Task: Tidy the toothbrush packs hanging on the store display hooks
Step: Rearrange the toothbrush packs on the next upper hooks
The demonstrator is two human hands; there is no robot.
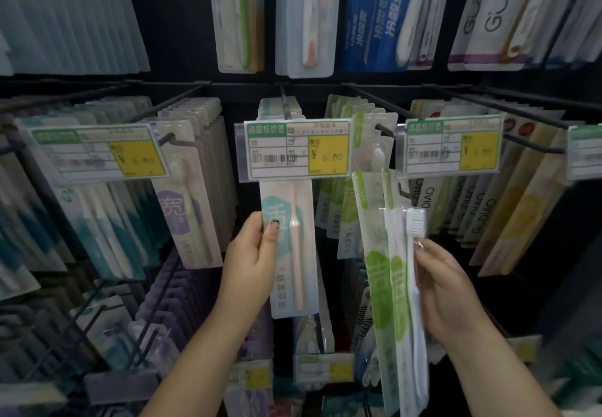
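Display hooks (368,97) (black), toothbrush packs (290,240)

Both arms reach up; left hand (252,255) pinches with thumb forward, right hand (448,289) curled, fingers gripping.

- Centre price tag (296,149): header "商品标价签", yellow field "¥ 6.00", barcode.
- Upper-right white packs (495,9): "GUDIAO".
- Packs below right price tag (469,208): "GUDIAO".
- Purple pack (185,214): "宽".
- Lower pack (366,323): "10000".
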